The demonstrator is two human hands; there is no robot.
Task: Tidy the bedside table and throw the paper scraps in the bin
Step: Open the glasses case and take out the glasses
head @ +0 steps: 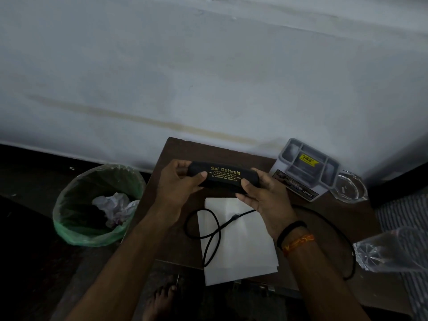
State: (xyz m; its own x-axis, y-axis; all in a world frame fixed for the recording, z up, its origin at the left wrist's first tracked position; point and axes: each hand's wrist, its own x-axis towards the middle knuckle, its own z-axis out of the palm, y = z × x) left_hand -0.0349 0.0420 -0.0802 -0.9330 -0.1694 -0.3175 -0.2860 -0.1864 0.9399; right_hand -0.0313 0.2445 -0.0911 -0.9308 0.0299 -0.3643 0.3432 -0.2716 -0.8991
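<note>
While held lengthwise above the bedside table (273, 158), black spectacle case (223, 177) with gold "Sai Opticals" lettering sat gripped at both ends. Left hand (179, 188) wrapped the case's 9 o'clock end, thumb on the near face, fingers behind. Right hand (261, 195) clamped the 3 o'clock end the same way, thumb on front. Black band (291, 230) and orange thread (298, 243) on the right wrist. Directly below the case, at table centre, lay white paper sheets (245, 246), flat, near edge overhanging the table's 6 o'clock side. Looped across the sheets and round toward 4 o'clock ran a black cable (214, 230), resting on paper and wood. At 2 o'clock of the table stood a grey compartment organiser (308, 165) with a yellow sticker, sitting on a printed box or card marked "OPEL". Just beside it at 3 o'clock, a clear glass dish (349, 187) at the table's edge. Off the table at 9 o'clock, on the floor, stood the bin (69, 218), lined with green bag, with crumpled paper scraps (115, 207) inside. At 4 o'clock, crinkled clear plastic (389, 249) over striped fabric; could not tell what it was. Bare foot (162, 300) seen at 6 o'clock under the table edge.
</note>
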